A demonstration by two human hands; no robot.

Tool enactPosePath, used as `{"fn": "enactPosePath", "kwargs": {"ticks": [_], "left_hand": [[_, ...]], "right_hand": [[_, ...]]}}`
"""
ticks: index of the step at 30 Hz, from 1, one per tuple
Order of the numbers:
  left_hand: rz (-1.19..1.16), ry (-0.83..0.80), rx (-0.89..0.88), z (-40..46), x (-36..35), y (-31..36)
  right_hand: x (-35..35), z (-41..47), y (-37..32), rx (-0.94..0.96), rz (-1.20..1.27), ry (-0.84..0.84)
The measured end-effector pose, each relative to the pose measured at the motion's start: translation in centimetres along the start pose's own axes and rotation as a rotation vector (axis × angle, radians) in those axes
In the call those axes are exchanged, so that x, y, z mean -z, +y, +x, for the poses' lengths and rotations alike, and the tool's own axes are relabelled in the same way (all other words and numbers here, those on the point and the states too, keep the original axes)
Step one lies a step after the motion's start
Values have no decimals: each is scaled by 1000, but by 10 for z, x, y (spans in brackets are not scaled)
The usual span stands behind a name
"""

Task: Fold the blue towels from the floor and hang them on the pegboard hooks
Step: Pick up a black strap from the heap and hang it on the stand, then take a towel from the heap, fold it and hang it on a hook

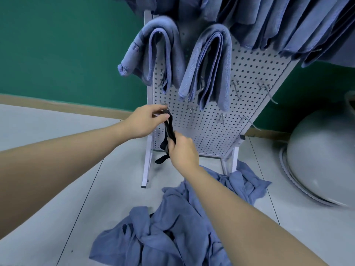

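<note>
Both your hands are busy with a dark strap (pixel 169 131), not with a towel. Your left hand (pixel 145 122) pinches its upper end between thumb and fingers, right against the lower left corner of the pegboard (pixel 240 96), just beside a bare hook (pixel 164 103). Your right hand (pixel 182 152) is curled round the strap lower down, with the free tail hanging out below the fist. The strap runs nearly upright between the two hands, tilted slightly so its top leans toward the board.

The towels you still have to fold lie in a crumpled heap (pixel 182 223) on the floor (pixel 48 131), directly below and nearer to you than your hands, spreading from under your right forearm toward the stand's foot. The heap has no clear long axis; it is bunched, with its loose edges hard to pick out. Your right hand sits more nearly above it, so I judge it the nearer one for reaching down, once the strap is dealt with.

Two folded towels already hang over hooks: one at the left (pixel 153 52), one beside it (pixel 209 64), both draped with their folds uppermost. More blue cloth (pixel 288 22) hangs along the top. Several empty hooks (pixel 221 117) stand free to the right of your hands on the lower rows, so I judge the next towel goes up and rightward from the heap.
</note>
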State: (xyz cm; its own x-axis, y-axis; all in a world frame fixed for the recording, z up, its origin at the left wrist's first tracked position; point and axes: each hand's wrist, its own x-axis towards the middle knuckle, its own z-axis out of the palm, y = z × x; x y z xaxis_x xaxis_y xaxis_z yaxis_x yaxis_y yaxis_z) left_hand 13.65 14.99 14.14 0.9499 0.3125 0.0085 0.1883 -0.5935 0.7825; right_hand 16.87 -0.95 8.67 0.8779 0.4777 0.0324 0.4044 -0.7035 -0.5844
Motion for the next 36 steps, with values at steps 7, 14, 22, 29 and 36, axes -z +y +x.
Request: {"fn": "enactPosePath", "kwargs": {"ticks": [7, 14, 22, 29, 36], "left_hand": [[157, 41, -83, 11, -7, -10], [197, 115, -113, -12, -28, -37], [296, -195, 136, -120, -157, -145], [393, -495, 100, -176, -229, -162], [456, -466, 137, -173, -232, -153]], "right_hand": [[-11, 23, 19, 56, 54, -64], [-20, 3, 59, -11, 114, -155], [-54, -98, 146, -153, 86, -578], [-91, -151, 176, -3, -264, -612], [-96, -156, 181, -1, -345, -421]]}}
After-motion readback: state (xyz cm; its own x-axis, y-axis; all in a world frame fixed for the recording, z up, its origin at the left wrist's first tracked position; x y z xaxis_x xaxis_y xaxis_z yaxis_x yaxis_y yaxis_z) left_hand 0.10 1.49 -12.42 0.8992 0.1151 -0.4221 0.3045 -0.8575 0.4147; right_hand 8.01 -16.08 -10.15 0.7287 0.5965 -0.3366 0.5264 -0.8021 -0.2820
